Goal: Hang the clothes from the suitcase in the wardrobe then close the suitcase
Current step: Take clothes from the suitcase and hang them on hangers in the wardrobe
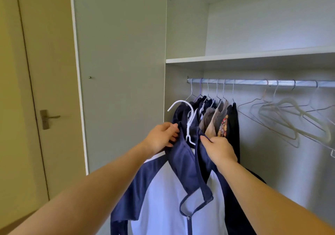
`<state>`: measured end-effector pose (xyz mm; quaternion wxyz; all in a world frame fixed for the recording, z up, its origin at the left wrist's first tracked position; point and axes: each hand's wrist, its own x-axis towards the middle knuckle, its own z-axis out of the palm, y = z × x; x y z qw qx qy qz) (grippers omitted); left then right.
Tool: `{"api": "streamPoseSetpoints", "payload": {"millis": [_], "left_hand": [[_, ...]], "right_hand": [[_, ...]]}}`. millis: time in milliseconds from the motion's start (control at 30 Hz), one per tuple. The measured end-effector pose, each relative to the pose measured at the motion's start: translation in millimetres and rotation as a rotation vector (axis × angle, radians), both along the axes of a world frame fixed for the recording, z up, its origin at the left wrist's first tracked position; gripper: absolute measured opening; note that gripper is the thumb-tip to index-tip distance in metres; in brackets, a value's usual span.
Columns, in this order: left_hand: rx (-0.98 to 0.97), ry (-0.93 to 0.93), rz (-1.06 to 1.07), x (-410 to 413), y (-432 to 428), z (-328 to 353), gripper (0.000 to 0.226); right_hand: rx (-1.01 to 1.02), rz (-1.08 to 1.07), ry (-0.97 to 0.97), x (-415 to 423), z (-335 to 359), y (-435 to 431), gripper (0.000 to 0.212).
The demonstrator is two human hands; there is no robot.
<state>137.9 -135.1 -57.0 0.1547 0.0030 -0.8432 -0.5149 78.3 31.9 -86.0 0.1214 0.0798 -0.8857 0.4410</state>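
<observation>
Navy-and-white zip jacket (174,194) held up on a white hanger (188,124), below the rail. Left hand (161,138) grips its left shoulder, right hand (220,149) pinches the right collar. Behind: hung clothes (220,120) and empty hangers (290,118) on wardrobe rail (253,82), shelf (244,58) above.

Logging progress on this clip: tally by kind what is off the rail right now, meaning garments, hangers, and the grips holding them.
Navy-and-white jacket: 1
White hanger, hook not yet on the rail: 1
Grips on the jacket: 2, left grip and right grip
Total: 4
</observation>
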Motion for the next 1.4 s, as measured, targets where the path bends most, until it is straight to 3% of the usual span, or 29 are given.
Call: {"api": "streamPoseSetpoints", "payload": {"millis": [67,100,133,267,400,567,700,1100,1233,1400], "left_hand": [[-0.577,-0.021,0.14,-8,-12,-7,0.028],[-0.731,-0.057,0.136,-11,-14,-10,0.03],[-0.747,-0.091,0.089,-13,-13,-13,0.029],[-0.479,-0.026,0.018,-17,2,-17,0.038],[-0.245,0.018,-0.019,-27,18,-24,0.026],[-0.39,-0.009,-0.085,-38,44,-22,0.03],[-0.309,-0.037,-0.113,-50,67,-15,0.029],[-0.305,-0.1,-0.152,-85,110,-26,0.02],[-0.269,-0.093,-0.148,-104,113,-25,0.016],[-0.291,-0.054,-0.136,-139,121,-21,0.013]], "right_hand": [[-0.069,-0.025,-0.02,-1,0,10,0.052],[-0.095,-0.029,-0.035,-1,-1,15,0.051],[-0.115,-0.034,-0.054,-2,-4,19,0.05],[-0.172,-0.068,-0.107,-4,-6,32,0.043],[-0.159,-0.076,-0.172,-3,-5,49,0.048],[-0.159,-0.147,-0.255,-2,-13,86,0.039],[-0.225,-0.217,-0.29,1,-16,120,0.038],[-0.393,-0.422,-0.405,8,-24,177,0.013],[-0.454,-0.447,-0.43,-4,-23,177,0.018],[-0.557,-0.407,-0.417,-27,-12,169,0.008]]}}
